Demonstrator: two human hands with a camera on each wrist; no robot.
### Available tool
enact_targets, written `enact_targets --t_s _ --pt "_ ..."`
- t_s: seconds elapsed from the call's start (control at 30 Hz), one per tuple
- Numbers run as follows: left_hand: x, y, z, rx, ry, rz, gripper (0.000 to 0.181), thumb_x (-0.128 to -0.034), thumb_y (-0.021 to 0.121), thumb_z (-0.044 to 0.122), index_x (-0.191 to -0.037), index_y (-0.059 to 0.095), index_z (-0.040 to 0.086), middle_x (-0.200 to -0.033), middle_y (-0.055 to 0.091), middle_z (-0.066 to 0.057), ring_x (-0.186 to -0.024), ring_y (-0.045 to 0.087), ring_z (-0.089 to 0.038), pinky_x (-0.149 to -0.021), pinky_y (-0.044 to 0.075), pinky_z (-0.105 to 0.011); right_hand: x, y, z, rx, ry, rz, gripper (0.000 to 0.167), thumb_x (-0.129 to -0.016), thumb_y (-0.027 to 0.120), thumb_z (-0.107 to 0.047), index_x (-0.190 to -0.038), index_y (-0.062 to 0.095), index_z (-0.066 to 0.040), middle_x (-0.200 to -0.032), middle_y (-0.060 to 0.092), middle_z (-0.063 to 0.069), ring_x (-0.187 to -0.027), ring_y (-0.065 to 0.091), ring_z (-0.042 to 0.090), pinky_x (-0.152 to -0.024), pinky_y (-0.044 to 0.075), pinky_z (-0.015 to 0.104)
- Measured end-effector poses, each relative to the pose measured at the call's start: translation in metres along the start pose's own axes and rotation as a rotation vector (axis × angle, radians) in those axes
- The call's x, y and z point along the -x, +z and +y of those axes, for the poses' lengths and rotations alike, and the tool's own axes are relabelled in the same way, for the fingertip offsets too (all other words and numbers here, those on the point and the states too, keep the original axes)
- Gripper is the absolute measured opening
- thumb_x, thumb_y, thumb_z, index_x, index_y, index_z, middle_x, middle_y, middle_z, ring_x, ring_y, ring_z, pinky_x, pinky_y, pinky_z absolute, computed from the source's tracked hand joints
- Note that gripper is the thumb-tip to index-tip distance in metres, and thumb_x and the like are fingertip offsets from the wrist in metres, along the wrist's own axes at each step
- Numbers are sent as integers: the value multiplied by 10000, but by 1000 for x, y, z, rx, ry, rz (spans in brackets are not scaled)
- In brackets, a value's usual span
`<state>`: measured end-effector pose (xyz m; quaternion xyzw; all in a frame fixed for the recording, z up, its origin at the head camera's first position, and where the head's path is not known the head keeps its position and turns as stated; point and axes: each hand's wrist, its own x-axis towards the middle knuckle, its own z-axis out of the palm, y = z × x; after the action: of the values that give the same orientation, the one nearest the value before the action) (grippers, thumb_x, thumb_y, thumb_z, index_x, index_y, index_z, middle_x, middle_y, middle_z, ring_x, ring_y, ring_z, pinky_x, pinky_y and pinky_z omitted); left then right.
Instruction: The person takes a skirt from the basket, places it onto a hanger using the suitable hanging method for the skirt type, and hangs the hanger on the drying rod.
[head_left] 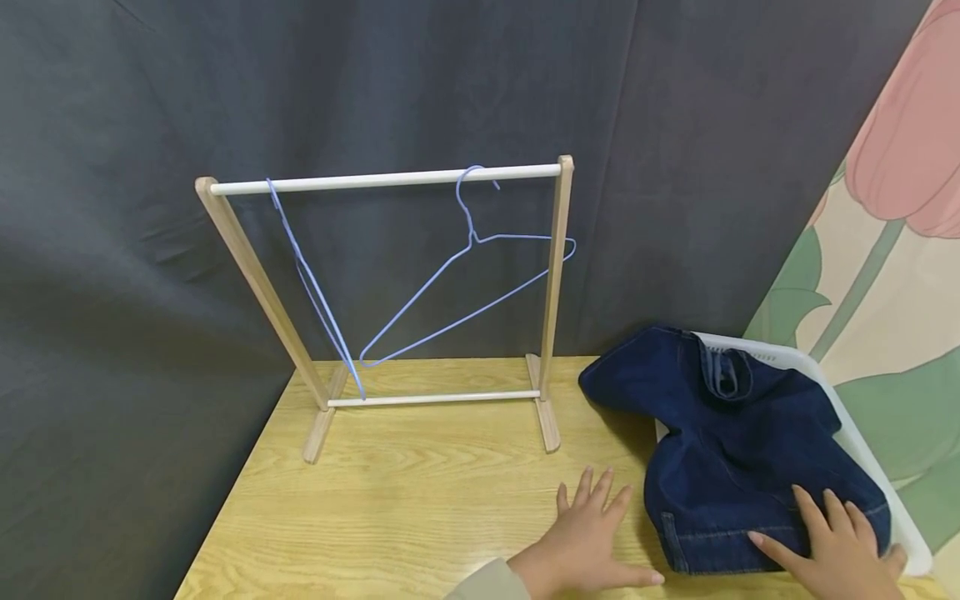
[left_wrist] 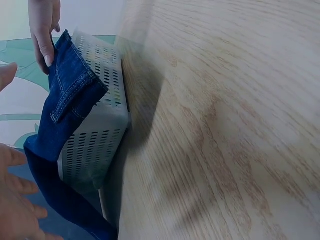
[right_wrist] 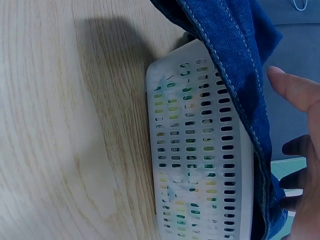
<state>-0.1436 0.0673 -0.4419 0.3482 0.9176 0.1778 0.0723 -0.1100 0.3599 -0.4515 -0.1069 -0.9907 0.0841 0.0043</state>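
A dark blue denim garment (head_left: 735, 467) with pale stitching lies crumpled over a white perforated basket (right_wrist: 200, 150), one part hanging past the basket's left side. Its exact kind is hard to tell. My right hand (head_left: 847, 550) has its fingers spread at the garment's near edge; in the left wrist view the fingertips appear to touch the denim. Over the table, just left of the garment, my left hand (head_left: 588, 542) is spread with straight fingers and holds nothing. In the left wrist view, that hand (left_wrist: 20, 200) shows only partly at the left edge.
A small wooden rack (head_left: 555, 292) with a white top rail (head_left: 375, 179) stands at the back of the wood-grain table (head_left: 390, 500). Two blue hangers hang from it: the left hanger (head_left: 311, 283) edge-on, the right hanger (head_left: 438, 275) facing outward. Behind is a dark curtain (head_left: 420, 83).
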Motion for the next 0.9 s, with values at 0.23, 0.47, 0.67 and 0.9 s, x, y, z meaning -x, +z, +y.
enact_targets --t_s 0.23,0.47,0.67,0.9 --pt "-7 3 2 78 -17 -13 849 -704 407 704 -1376 173 242 -1418 98 -9 -1273 89 -276 -895 240 -572 0 -7 1 17 21 55 964 -714 434 -681 -1267 204 74 -1170 207 405 -1060 126 555 -734 43 736" --pt "-13 6 6 113 -7 -40 814 -719 474 647 -1373 156 281 -1406 132 -1 -1271 120 -255 -892 280 -531 -2 -9 6 40 39 76 957 -712 440 -678 -1243 229 89 -1148 228 402 -1045 160 542 -747 73 726" --pt "-17 7 7 158 6 -98 780 -748 477 610 -1372 124 304 -1407 111 12 -1273 108 -238 -893 285 -523 -4 -8 10 43 64 94 952 -709 445 -679 -1226 248 96 -1141 236 385 -1031 183 532 -762 106 702" --pt "-23 11 11 176 28 -142 770 -750 501 582 -1368 134 305 -1401 121 23 -1271 121 -228 -900 313 -474 -7 -3 20 59 90 113 942 -697 461 -680 -1181 287 109 -1122 254 385 -1004 216 536 -778 134 689"
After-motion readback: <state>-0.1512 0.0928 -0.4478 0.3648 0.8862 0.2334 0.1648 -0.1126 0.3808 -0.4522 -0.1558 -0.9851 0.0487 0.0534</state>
